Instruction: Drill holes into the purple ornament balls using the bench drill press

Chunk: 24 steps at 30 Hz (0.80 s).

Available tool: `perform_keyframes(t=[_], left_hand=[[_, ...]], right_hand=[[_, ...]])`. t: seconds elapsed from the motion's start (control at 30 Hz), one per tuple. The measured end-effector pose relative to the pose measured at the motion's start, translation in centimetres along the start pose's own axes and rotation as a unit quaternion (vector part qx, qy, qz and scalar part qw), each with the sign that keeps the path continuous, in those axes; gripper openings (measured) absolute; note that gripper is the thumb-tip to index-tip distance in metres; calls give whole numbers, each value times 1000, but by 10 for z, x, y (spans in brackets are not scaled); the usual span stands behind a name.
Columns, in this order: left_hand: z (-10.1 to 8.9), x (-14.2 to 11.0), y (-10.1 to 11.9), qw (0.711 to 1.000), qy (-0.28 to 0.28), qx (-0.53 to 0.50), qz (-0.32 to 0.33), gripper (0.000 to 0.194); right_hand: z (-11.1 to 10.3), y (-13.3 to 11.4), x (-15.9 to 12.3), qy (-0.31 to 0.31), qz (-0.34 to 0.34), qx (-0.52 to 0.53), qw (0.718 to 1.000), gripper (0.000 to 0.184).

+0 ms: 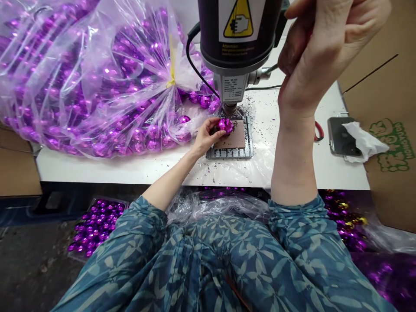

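Note:
My left hand (208, 136) pinches a shiny purple faceted bauble (225, 125) between thumb and fingers. The bauble rests at a flat tan board (238, 136) on the slotted metal base (229, 154) of a bench drill press (237, 39). Just above the bauble is the drill's chuck (230, 108); the bit's tip is hard to make out. Raised at the upper right, my right hand (321, 47) is curled round the drill press lever, whose rod (271, 68) runs from the hub towards my fingers. The grip itself is mostly hidden by the hand.
A large tied clear bag (97, 86) of purple baubles fills the table's left. Dark shavings litter the white table (175, 169). At right lie a phone (342, 136), crumpled tissue (365, 141) and a red-handled tool (319, 131). A tray of baubles (97, 225) sits below left; a cardboard box (386, 95) borders the right.

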State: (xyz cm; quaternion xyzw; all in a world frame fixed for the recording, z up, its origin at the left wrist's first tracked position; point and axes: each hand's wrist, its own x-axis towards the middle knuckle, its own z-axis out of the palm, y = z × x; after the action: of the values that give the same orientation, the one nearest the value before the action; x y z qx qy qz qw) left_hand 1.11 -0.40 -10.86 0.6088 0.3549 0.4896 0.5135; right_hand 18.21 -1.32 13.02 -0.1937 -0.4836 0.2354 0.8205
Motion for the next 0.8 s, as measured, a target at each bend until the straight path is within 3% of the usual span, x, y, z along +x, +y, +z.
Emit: perform_keyframes(t=[0.1,0.27,0.37,0.57,0.8], left_hand=[[4,0,3,999,-11,28,16,64],[15,-5,11,997,-38,58,42,67],[21,-9,13,997,-26,65,42,68],[26,-9,7,995,-8,89,42,64],[27,-11,6,996,-4,84,36,62]], right_hand=[[-1,-1,0,-1,16,-6,1000,52],[-4,4,-1,-7,-18,-16,1000,49],[-4,7,-2,-5,-50,-55,997,57],[-7,4,-3,-29,-30,-67,997,46],[-8,6,-6,-9,-62,-65,996,39]])
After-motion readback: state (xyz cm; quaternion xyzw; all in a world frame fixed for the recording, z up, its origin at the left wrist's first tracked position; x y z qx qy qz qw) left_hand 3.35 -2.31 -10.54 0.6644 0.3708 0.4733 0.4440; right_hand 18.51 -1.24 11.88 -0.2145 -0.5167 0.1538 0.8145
